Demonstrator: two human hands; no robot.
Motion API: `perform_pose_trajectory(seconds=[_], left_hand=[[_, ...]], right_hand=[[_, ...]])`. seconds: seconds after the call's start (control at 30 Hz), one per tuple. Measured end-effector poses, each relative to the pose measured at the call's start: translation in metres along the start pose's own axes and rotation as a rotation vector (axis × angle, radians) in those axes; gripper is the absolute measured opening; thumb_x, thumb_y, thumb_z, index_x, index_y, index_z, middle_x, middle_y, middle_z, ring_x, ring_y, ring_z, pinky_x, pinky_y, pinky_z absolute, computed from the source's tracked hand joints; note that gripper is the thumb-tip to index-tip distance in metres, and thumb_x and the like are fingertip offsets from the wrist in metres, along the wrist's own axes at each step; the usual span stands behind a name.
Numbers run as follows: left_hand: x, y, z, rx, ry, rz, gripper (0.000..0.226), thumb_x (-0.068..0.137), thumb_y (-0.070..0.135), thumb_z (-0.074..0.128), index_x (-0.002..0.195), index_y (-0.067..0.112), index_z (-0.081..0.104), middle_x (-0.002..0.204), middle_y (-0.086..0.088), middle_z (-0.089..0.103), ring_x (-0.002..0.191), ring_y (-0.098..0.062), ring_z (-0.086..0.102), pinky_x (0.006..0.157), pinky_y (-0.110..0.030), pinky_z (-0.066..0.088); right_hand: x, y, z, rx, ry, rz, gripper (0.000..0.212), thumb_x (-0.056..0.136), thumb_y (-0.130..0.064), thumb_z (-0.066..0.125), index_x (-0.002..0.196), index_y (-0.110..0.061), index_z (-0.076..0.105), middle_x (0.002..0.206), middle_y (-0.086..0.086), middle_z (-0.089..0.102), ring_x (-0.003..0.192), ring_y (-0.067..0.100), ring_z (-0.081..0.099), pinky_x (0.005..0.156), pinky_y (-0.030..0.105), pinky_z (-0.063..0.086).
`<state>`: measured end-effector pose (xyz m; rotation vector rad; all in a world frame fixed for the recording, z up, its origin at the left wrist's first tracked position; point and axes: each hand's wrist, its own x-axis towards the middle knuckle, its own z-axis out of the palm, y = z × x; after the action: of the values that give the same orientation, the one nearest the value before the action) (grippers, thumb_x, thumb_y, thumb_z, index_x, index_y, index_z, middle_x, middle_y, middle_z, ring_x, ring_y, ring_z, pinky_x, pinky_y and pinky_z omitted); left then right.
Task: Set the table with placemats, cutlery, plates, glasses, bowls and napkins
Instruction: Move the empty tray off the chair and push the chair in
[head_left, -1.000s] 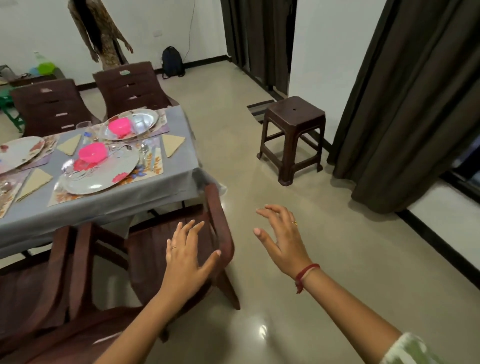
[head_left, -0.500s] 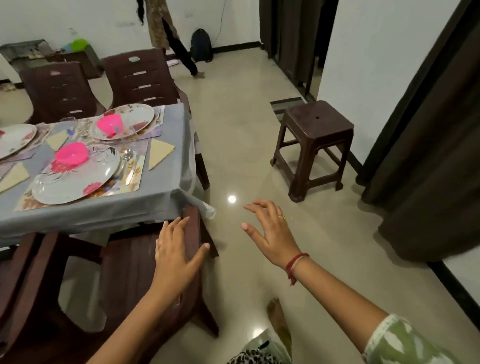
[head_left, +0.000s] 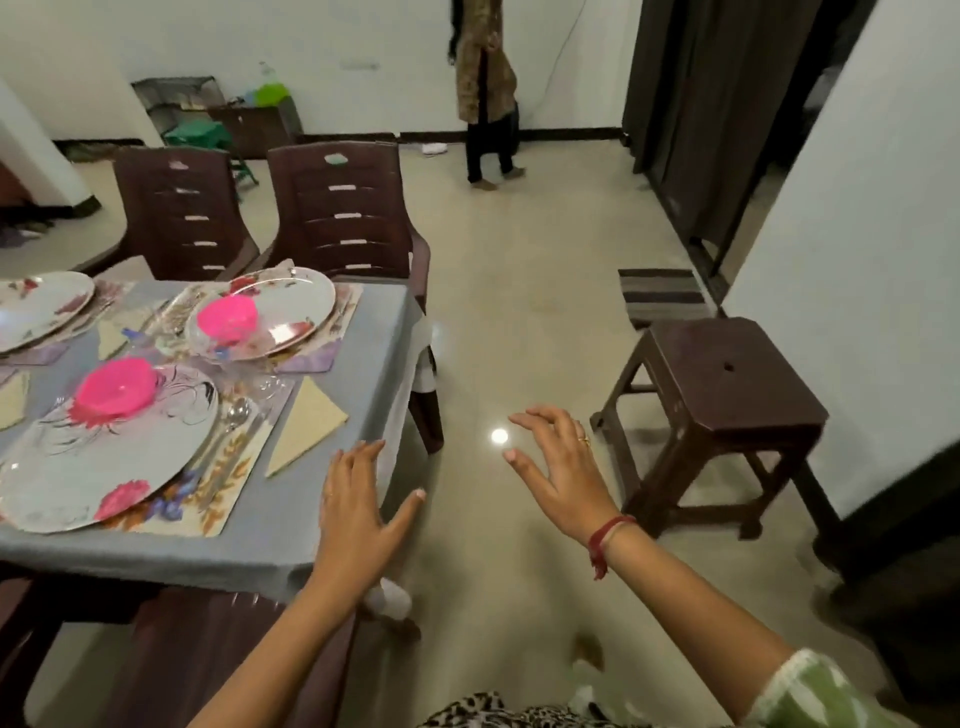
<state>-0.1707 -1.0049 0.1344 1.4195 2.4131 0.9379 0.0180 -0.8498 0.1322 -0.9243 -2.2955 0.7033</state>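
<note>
Left hand (head_left: 358, 514) and right hand (head_left: 558, 467) extended forward, palms down, fingers (head_left: 535, 418) spread and relaxed, holding nothing; a red thread circles the right wrist.

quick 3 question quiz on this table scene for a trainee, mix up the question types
1. True or false: the left hand holds a napkin.
2. What sits on the nearest plate? A) pink bowl B) glass C) fork
3. Which hand wears the red wrist thread?
Key: 1 false, its fingers are spread and empty; 2 A; 3 the right hand.
</note>
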Motion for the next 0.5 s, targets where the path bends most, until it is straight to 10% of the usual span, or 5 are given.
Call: perform_pose_trajectory(seconds=[0.5], left_hand=[[0.280, 0.017, 0.063, 0.056, 0.196, -0.325, 0.082, 0.075, 0.070, 0.041, 0.140, 0.021, 0.032, 0.143, -0.007, 0.035, 0.133, -0.025, 0.032, 0.109, -0.049, 0.029]], right_hand=[[0.353, 0.121, 0.036, 0.036, -0.262, -0.334, 0.060, 0.089, -0.062, 0.029, 0.128, -0.021, 0.051, 0.124, 0.001, 0.045, 0.117, 0.020, 0.042, 0.098, 0.027, 0.032]])
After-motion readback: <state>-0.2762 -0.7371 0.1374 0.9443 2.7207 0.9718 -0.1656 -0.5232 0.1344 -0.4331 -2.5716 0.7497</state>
